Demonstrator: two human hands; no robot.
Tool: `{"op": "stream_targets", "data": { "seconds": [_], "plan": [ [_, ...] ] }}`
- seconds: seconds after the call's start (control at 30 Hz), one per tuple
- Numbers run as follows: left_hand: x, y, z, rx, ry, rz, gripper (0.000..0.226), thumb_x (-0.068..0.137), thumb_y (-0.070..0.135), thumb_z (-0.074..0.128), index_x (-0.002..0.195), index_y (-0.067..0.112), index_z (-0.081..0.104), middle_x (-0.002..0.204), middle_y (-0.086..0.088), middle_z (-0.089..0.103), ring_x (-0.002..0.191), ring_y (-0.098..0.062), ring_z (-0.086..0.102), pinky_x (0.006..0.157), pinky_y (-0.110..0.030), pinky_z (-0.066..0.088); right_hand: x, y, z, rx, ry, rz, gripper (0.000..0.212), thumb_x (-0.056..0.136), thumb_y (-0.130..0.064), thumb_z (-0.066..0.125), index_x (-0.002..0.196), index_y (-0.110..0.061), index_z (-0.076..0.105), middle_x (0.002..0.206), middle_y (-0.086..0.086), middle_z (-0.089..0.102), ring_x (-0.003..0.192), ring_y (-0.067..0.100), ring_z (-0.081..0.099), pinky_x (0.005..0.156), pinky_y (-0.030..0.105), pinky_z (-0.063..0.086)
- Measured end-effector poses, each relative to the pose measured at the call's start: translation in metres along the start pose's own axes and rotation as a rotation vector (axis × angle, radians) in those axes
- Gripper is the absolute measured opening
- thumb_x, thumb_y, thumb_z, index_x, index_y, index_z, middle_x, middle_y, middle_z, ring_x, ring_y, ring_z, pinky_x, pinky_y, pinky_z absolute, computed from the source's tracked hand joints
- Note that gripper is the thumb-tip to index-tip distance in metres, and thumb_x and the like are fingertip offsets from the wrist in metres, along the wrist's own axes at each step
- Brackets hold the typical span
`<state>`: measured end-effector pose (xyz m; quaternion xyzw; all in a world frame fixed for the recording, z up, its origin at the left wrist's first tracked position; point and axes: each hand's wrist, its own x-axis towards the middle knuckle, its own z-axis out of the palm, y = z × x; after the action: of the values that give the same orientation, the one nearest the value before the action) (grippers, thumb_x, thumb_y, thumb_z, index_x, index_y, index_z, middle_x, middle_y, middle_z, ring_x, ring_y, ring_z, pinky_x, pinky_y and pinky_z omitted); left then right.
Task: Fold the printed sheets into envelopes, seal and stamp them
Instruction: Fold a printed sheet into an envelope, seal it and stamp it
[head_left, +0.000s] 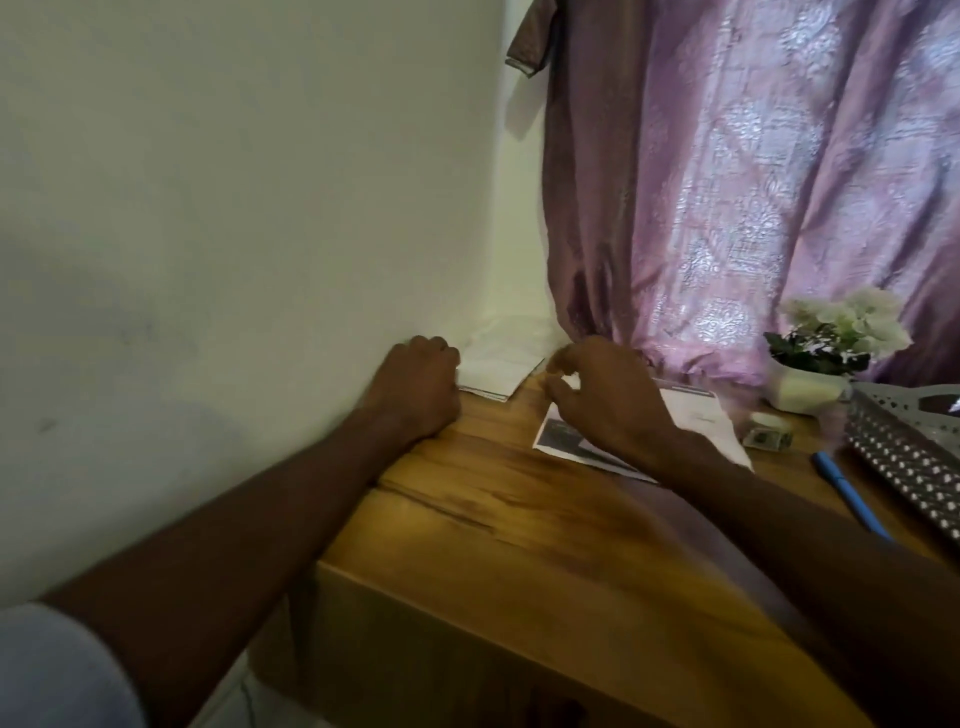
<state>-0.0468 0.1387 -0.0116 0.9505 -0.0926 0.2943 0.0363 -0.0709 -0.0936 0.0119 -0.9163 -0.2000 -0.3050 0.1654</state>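
Left hand (418, 387) clenched, at 9 o'clock of envelopes (501, 358) | right hand (605, 397) curled loosely over printed sheet (696, 423), grasp unclear

A home room, wooden table (519, 519) set against a pale wall (234, 182), mauve patterned curtain (753, 182) upper right, white flowers in a pot (831, 353) at right, garment (532, 39) hanging at top

White envelopes (501, 358) are stacked flat at desk's far corner by the wall; a printed sheet (691, 421) w/ dark photo is laid flat nearby, partly hidden.
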Motion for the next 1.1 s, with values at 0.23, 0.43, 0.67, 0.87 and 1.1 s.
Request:
{"op": "stream_targets", "data": {
  "seconds": [0.23, 0.43, 0.67, 0.87, 1.1],
  "plan": [
    [-0.002, 0.002, -0.002, -0.044, 0.034, -0.011, 0.024, 0.093, 0.015, 0.063, 0.116, 0.009, 0.068, 0.138, -0.007, 0.054, 0.112, -0.027, 0.058, 0.098, -0.042, 0.050, 0.035, -0.044, 0.051, -0.082, -0.200, 0.117, 0.044, 0.092, -0.046, 0.069, 0.126, -0.018, 0.067, 0.128, 0.008, 0.057, 0.120, 0.028, 0.054, 0.097, 0.043, 0.050],
    [0.000, 0.001, -0.004, -0.260, 0.164, 0.017, 0.018, 0.099, 0.020, 0.059, 0.108, 0.008, 0.068, 0.123, -0.008, 0.058, 0.106, -0.024, 0.056, 0.093, -0.041, 0.051, 0.034, -0.047, 0.053, 0.148, -0.026, 0.149, 0.020, 0.088, -0.018, 0.071, 0.106, -0.014, 0.080, 0.106, 0.005, 0.075, 0.090, 0.018, 0.065, 0.076, 0.029, 0.047],
    [-0.004, 0.002, -0.016, -0.600, 0.510, 0.031, 0.021, 0.110, 0.012, 0.044, 0.104, 0.006, 0.064, 0.103, -0.003, 0.054, 0.093, -0.017, 0.052, 0.082, -0.030, 0.045, 0.014, -0.023, -0.001, 0.746, 0.036, 0.187, 0.012, 0.088, -0.020, 0.080, 0.100, -0.023, 0.079, 0.092, -0.016, 0.075, 0.083, 0.001, 0.071, 0.069, 0.011, 0.052],
    [-0.011, 0.016, -0.027, -0.834, 0.600, -0.017, 0.040, 0.111, 0.032, 0.043, 0.093, 0.009, 0.071, 0.095, -0.004, 0.069, 0.094, -0.022, 0.064, 0.081, -0.042, 0.051, -0.006, 0.019, -0.053, 1.307, 0.100, 0.260, 0.022, 0.088, -0.018, 0.077, 0.108, -0.009, 0.077, 0.100, 0.009, 0.079, 0.091, 0.022, 0.075, 0.083, 0.033, 0.062],
    [-0.011, 0.058, -0.057, -0.852, 0.574, 0.062, 0.043, 0.110, 0.026, 0.046, 0.084, 0.004, 0.072, 0.083, -0.007, 0.070, 0.081, -0.021, 0.064, 0.073, -0.035, 0.048, -0.017, 0.074, -0.079, 1.829, -0.009, 0.380, 0.026, 0.086, -0.020, 0.070, 0.111, -0.010, 0.071, 0.097, 0.007, 0.070, 0.092, 0.022, 0.066, 0.077, 0.035, 0.054]
  ]
}}
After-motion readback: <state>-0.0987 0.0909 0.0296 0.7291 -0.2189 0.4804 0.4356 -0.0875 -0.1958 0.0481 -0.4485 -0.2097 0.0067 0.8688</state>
